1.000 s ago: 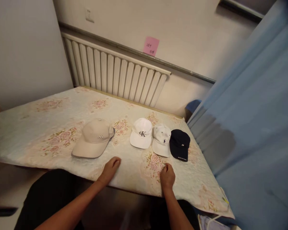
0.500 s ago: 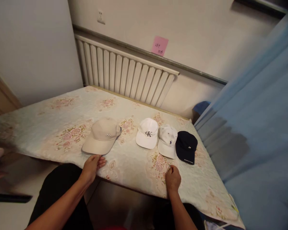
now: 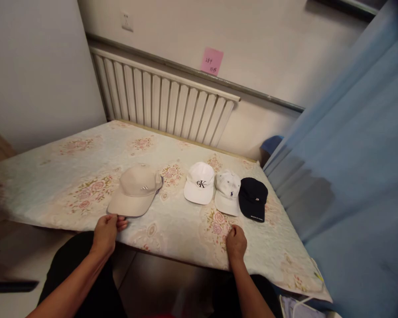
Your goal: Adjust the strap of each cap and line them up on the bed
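A beige baseball cap [image 3: 137, 181] with a small metallic logo lies left of the middle on the flowered tablecloth, its brim toward me. My left hand [image 3: 106, 234] is at the front edge of that brim, thumb against it and fingers curled by the underside. On the right lie three more caps in a row: a white cap with CK lettering [image 3: 199, 183], a white cap with a small dark emblem [image 3: 227, 193] and a black cap [image 3: 253, 199]. My right hand [image 3: 237, 243] rests closed on the cloth in front of them, with nothing visible in it.
The flowered tablecloth [image 3: 172, 221] covers a table reaching back to a white radiator [image 3: 152, 95]. A blue curtain [image 3: 345, 154] hangs along the right side. On the wall is a pink note [image 3: 212, 61]. My dark-clad knees are under the front edge.
My left hand has slid leftward along the beige cap's brim. The view has shifted slightly; the caps and my right hand keep their places on the cloth.
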The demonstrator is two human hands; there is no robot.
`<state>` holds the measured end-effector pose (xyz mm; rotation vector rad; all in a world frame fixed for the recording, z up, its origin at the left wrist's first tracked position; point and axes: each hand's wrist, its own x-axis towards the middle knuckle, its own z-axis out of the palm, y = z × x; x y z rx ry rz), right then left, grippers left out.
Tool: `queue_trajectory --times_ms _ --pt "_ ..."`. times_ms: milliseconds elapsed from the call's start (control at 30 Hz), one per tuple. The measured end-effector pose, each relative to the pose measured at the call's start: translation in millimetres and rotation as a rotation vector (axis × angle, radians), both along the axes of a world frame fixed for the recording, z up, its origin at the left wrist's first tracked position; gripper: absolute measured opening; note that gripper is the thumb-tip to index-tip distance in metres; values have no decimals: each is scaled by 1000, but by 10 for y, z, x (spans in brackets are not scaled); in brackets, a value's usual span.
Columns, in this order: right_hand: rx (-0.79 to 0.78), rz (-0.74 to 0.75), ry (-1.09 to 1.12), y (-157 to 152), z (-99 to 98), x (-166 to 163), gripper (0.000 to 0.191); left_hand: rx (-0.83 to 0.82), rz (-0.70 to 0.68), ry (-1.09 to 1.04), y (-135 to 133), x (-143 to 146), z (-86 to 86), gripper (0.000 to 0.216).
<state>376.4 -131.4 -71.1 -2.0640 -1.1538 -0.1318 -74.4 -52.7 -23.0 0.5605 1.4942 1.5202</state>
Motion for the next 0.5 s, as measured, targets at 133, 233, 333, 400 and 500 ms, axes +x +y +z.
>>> queue_trajectory --times_ms 133,233,333,400,500 --pt "2 0 0 -4 -3 -1 34 -11 10 62 54 -61 9 12" --pt "1 -1 -1 -5 -4 1 34 -52 2 113 99 -108 13 23" --pt "-1 2 -3 -5 1 3 34 -89 -11 165 146 -164 13 29" --pt "0 6 -5 -5 7 2 35 -111 -12 207 176 -201 6 32" --pt "3 6 -4 -5 15 -2 35 -138 -5 254 210 -238 -9 37"
